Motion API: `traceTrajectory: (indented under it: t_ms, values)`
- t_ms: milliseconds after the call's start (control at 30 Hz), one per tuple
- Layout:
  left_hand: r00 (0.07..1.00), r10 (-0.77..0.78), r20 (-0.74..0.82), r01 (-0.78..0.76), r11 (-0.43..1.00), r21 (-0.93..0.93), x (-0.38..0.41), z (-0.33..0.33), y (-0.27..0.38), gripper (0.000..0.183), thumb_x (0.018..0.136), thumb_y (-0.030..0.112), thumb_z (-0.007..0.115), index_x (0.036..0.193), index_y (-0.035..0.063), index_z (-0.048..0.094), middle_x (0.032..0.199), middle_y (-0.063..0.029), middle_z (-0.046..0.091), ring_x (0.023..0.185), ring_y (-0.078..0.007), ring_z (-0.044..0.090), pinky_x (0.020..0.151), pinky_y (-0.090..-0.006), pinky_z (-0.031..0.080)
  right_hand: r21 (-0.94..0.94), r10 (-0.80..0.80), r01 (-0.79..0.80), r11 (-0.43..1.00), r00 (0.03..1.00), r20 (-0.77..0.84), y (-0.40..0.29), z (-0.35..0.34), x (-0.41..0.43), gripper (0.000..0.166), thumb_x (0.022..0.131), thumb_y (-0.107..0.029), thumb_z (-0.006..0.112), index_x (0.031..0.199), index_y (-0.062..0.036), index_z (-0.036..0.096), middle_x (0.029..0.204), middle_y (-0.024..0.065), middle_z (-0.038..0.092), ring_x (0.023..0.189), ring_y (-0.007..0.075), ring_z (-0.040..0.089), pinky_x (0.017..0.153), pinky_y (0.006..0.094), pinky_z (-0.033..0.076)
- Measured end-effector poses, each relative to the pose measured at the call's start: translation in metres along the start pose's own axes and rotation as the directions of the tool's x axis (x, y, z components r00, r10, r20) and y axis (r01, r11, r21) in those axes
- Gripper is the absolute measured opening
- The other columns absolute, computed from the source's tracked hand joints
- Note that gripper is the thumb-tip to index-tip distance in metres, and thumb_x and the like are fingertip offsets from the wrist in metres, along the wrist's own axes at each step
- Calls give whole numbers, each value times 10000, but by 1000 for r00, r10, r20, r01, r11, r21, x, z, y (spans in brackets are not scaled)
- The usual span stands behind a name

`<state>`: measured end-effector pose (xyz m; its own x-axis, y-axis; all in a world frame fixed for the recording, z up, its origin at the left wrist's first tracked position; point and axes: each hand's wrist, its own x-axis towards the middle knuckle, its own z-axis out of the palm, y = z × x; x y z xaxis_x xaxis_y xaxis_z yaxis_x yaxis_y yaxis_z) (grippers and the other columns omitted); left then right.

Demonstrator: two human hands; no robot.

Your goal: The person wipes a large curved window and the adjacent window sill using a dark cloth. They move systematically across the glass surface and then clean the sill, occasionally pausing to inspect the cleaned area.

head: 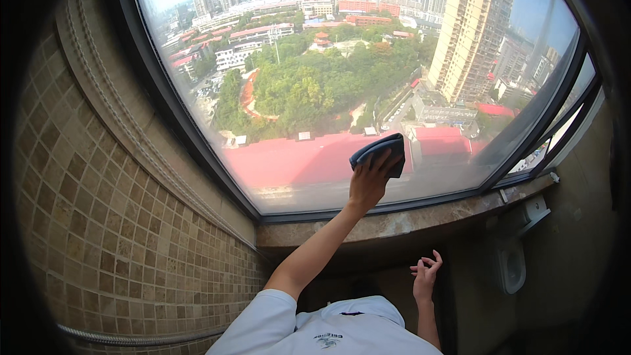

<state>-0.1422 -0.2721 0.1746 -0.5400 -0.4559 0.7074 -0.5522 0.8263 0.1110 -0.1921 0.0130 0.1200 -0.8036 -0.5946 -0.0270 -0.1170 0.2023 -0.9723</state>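
A folded dark blue cloth (393, 152) lies against the lower part of a large window pane (315, 158). My left hand (370, 177) holds it, fingers spread over the cloth and arm stretched forward over the sill. My right hand (427, 274) hangs in the air at the lower right, short of the sill, with loosely bent fingers and nothing in it. The glass looks hazy near its bottom edge; buildings and trees show through it.
A brown stone sill (374, 231) runs below the dark window frame (315, 216). At the left, a beaded cord (133, 130) hangs by the tiled wall (98, 231), with a metal hose (148, 340) lower down. A toilet (513, 268) stands at the right.
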Motion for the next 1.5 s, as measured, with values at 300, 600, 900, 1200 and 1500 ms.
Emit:
traceTrajectory:
  t_ms: [300, 600, 900, 1200, 1500]
  values:
    - [803, -490, -339, 525, 851, 14, -88, -122, -177, 576, 897, 264, 441, 1375, 2, 256, 1426, -320, 34, 1305, -516, 21, 1052, -569, 82, -14, -119, 141, 990, 885, 449, 12, 80, 25, 475, 922, -169, 456, 1326, -87, 221, 1033, 105, 455, 734, 145, 577, 635, 260, 477]
    - [711, -561, -424, 550, 819, -162, -52, -36, -85, 718, 877, 234, 464, 1433, 132, 21, 1400, -339, -156, 1255, -574, -153, 969, -685, 16, -18, 82, -82, 996, 907, 413, 31, 54, 8, 471, 920, -178, 466, 1316, -90, 225, 1004, 114, 459, 725, 153, 592, 621, 259, 494]
    - [994, -111, 17, 112, 978, -175, 87, 55, 140, 577, 837, 278, 550, 1366, 334, 328, 1418, -168, 252, 1167, -522, 273, 969, -592, 231, -56, 110, -98, 994, 958, 264, 38, -12, 16, 473, 919, -216, 471, 1309, -66, 248, 1023, 146, 470, 736, 179, 598, 684, 294, 484]
    - [998, 3, 62, -22, 952, 304, -58, 41, -10, 543, 741, 135, 576, 1188, 438, 517, 1314, -94, 355, 1142, -404, 346, 892, -471, 349, 13, 197, -209, 978, 940, 280, 55, -55, 77, 440, 913, -169, 472, 1295, -70, 279, 994, 127, 464, 732, 168, 584, 690, 297, 478]
    - [527, -612, -590, 548, 775, -316, -5, -84, -93, 596, 959, 230, 349, 1426, 38, 32, 1479, -205, -18, 1376, -302, 8, 1100, -378, 37, 40, -11, -30, 999, 656, 755, 63, -26, 150, 510, 938, -246, 439, 1368, -77, 223, 1039, 132, 466, 752, 185, 573, 720, 302, 469]
